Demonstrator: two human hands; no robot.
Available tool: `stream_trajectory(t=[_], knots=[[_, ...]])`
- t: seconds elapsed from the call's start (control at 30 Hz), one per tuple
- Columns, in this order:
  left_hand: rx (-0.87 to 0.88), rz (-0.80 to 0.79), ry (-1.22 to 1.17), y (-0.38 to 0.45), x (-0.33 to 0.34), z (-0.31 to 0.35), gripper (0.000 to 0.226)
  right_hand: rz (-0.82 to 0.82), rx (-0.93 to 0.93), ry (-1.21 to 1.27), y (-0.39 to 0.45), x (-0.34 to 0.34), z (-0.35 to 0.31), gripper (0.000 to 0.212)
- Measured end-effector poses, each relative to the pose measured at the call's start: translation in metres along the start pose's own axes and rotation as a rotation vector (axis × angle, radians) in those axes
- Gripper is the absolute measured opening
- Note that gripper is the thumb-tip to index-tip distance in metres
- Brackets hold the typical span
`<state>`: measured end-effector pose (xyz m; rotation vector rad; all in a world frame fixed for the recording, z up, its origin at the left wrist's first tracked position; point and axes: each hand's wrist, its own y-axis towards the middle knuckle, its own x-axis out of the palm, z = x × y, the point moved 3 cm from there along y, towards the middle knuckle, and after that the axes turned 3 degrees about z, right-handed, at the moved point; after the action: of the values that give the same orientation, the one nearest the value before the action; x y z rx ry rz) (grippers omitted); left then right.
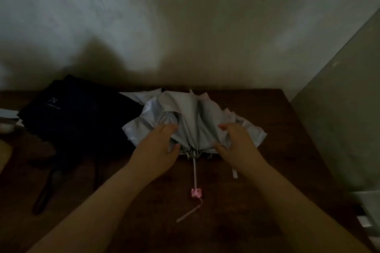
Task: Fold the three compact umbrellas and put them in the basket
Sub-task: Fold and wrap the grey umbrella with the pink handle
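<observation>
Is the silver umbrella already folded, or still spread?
Half collapsed: the silver umbrella lies loose and crumpled, shaft extended to the pink handle.

the left fingers go under the silver cloth, so their tips are hidden. the dark umbrella is too dim to tell its folds, and its small white words are too tiny to read. a pale thing on the left and a white thing on the right are cut off by the edges.
</observation>
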<state>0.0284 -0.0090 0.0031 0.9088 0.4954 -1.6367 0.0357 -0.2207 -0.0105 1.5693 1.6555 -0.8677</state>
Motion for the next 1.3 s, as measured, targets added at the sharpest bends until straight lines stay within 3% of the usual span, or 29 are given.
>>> stream_trajectory(t=[0.23,0.37,0.53,0.7,0.93,1.1,1.2,1.3], knots=[[0.074,0.066,0.135,0.037,0.024,0.009,0.041,-0.071,-0.092,-0.100,0.041,0.010,-0.003,0.052],[0.154,0.115,0.380,0.063,0.035,0.011,0.041,-0.123,-0.066,-0.139,0.070,0.028,0.001,0.052],[-0.049,-0.007,0.473,0.075,0.057,-0.027,0.048,-0.210,0.089,-0.008,0.083,0.052,0.009,0.053],[-0.272,-0.152,0.213,0.071,0.082,-0.065,0.064,-0.244,0.311,0.138,0.087,0.078,0.018,0.061],[-0.297,-0.140,-0.239,0.061,0.094,-0.077,0.047,-0.170,0.468,0.300,0.093,0.111,0.010,0.057],[-0.362,-0.248,-0.352,0.057,0.105,-0.086,0.050,-0.109,0.511,0.355,0.095,0.122,0.002,0.031],[-0.392,-0.286,-0.491,0.055,0.110,-0.091,0.052,-0.086,0.506,0.351,0.095,0.120,0.000,0.038],[-0.437,-0.240,-0.592,0.051,0.109,-0.095,0.046,-0.117,0.512,0.446,0.091,0.119,-0.004,0.029]])
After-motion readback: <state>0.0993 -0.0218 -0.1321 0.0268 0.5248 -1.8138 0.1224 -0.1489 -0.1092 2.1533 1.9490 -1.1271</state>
